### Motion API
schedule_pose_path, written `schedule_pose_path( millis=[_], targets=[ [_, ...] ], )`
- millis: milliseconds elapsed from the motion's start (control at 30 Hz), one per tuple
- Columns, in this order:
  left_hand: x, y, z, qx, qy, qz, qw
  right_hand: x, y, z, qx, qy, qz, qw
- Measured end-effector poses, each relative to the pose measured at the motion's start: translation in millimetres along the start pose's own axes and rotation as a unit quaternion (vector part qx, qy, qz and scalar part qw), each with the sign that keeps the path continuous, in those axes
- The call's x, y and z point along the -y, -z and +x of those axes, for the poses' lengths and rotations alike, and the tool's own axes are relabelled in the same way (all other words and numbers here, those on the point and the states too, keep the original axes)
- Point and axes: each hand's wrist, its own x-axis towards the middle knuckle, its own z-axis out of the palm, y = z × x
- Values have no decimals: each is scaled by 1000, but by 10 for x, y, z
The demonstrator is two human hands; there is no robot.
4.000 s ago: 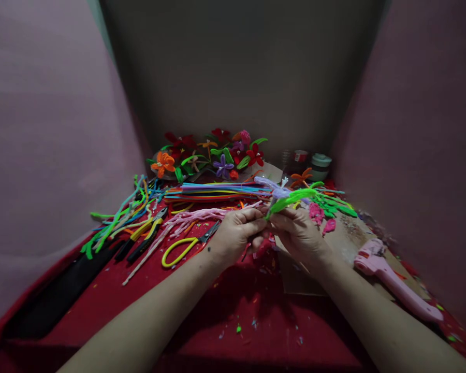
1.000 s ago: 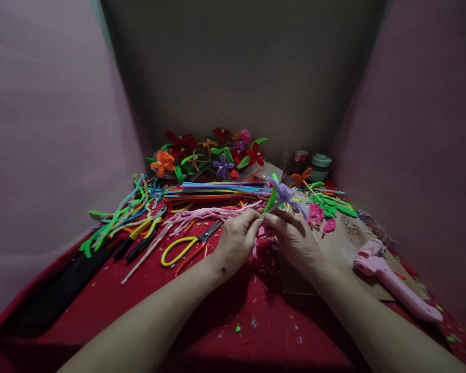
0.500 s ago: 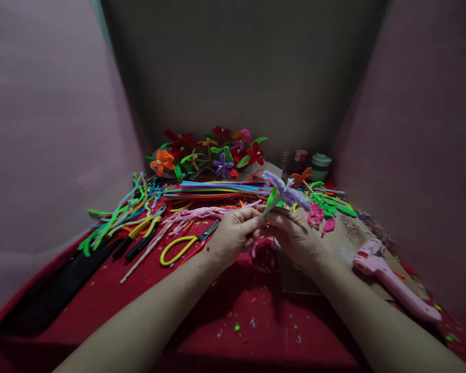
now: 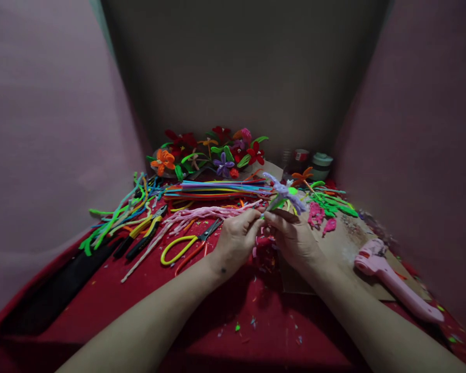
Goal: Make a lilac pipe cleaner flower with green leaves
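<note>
A lilac pipe-cleaner flower point(image 4: 285, 192) with a bright green leaf is held up over the middle of the table. My left hand point(image 4: 238, 234) pinches its stem from the left, thumb and fingers closed. From the other side my right hand point(image 4: 291, 233) grips the same stem close under the petals, its fingertips nearly meeting those of the left. The stem's lower end is hidden by the fingers. Scissors with yellow handles point(image 4: 178, 250) lie just left of my left hand, partly covered by it.
Bundled pipe cleaners point(image 4: 217, 189) lie behind the hands, pink twisted strips point(image 4: 202, 213) nearer. Left are yellow-black pliers point(image 4: 145, 233). A pink glue gun point(image 4: 388, 277) rests on cardboard point(image 4: 341, 248) at right, near green pieces point(image 4: 330, 204). Finished flowers point(image 4: 223, 165) and a jar point(image 4: 321, 166) stand behind.
The flower has turned between my fingers, so its green leaf now shows at the right, among the petals. My left wrist has shifted slightly right, uncovering more of the scissors.
</note>
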Motion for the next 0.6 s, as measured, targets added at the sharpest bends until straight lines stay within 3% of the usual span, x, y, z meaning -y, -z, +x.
schedule_pose_path(
  millis=[233, 400, 600],
  targets=[
    [-17, 40, 92, 73, 149, -247, 955, 45, 28, 2, 61, -29, 6, 998],
    [-4, 54, 79, 121, 200, -351, 907, 100, 34, -1, 40, -29, 32, 998],
    [37, 64, 71, 197, 227, -452, 840, 87, 82, 27, 76, -52, 40, 995]
  ],
)
